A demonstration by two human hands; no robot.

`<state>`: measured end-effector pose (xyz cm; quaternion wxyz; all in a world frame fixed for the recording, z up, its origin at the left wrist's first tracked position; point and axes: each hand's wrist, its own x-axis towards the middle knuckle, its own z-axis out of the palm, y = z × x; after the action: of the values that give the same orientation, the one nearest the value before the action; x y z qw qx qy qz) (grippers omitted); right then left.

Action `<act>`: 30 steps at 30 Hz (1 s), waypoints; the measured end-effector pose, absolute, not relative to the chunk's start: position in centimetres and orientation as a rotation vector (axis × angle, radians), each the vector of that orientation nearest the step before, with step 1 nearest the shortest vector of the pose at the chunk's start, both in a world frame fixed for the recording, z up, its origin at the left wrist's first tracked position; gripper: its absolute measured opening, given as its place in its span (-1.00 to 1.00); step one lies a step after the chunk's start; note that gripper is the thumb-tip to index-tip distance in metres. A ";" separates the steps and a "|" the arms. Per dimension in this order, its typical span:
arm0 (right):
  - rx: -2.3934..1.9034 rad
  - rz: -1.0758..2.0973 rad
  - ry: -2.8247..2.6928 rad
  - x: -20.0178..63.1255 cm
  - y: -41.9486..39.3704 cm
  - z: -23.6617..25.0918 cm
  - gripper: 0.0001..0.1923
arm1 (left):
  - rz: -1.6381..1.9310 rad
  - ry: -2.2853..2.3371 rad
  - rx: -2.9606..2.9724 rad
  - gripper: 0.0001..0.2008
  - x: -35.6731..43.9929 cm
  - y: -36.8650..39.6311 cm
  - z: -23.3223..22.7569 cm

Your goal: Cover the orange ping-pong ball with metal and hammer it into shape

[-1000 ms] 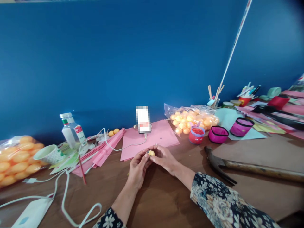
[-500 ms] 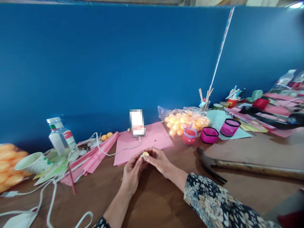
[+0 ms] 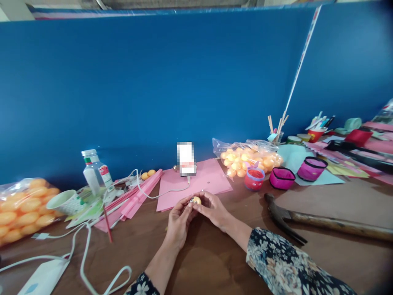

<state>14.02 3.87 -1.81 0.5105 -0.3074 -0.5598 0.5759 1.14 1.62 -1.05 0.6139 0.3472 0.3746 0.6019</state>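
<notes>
Between my two hands is a small yellow-orange ball (image 3: 197,200), with little dark and shiny pieces like googly eyes on its near side. My left hand (image 3: 178,223) pinches it from the left, thumb at the front. From the right, the thumb and fingers of my right hand (image 3: 213,209) close on the same ball. The fingers cover much of it. Just beyond the hands lies a pink paper sheet (image 3: 204,180) with a small dark dot on it. A phone-like upright object (image 3: 186,157), blurred out, stands at its back with a white cable plugged in.
A hammer (image 3: 322,220) lies to the right. Behind it are pink fabric cups (image 3: 281,178), a red cup (image 3: 254,180) and a bag of orange balls (image 3: 242,159). At left are a glass bottle (image 3: 93,176), paper cup (image 3: 66,203), another ball bag (image 3: 27,209) and cables (image 3: 82,262).
The camera has turned slightly left, so the whole scene sits further right in view. Both hands keep hold of the ball, with hardly any change in the fingers.
</notes>
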 end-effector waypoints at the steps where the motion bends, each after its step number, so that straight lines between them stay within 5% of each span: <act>1: -0.744 1.382 -1.348 14.0 3.9 -1.8 -0.68 | 1.389 0.865 0.797 -0.66 1.1 1.6 -1.1; 30: -0.723 1.359 -1.372 14.0 3.7 -1.5 -0.69 | 1.392 0.831 0.776 -0.73 1.0 1.7 -1.3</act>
<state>13.99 3.67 -1.52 0.5138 -0.3008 -0.5708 0.5654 1.02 1.68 -1.27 0.6229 0.3377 0.3617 0.6059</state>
